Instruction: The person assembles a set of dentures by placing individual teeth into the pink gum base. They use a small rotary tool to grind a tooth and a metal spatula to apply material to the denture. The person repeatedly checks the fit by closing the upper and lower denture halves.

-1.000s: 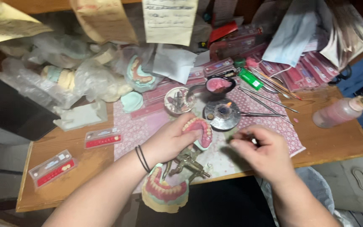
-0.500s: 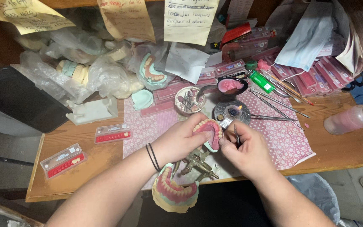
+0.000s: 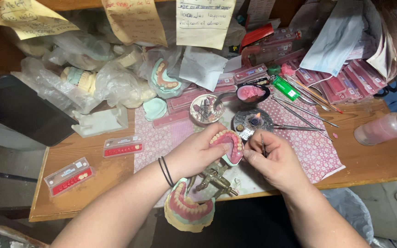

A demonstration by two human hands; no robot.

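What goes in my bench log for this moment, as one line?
left hand: holds pink denture | right hand: holds thin metal tool at denture | small burner: lit

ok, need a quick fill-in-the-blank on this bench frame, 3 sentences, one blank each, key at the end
1. The left hand holds a pink denture model set with a row of ____.
2. The right hand grips a thin metal ____ close beside that model.
3. Behind the hands, a small ____ burns in the round burner on the patterned mat.

Missing words: teeth; tool; flame
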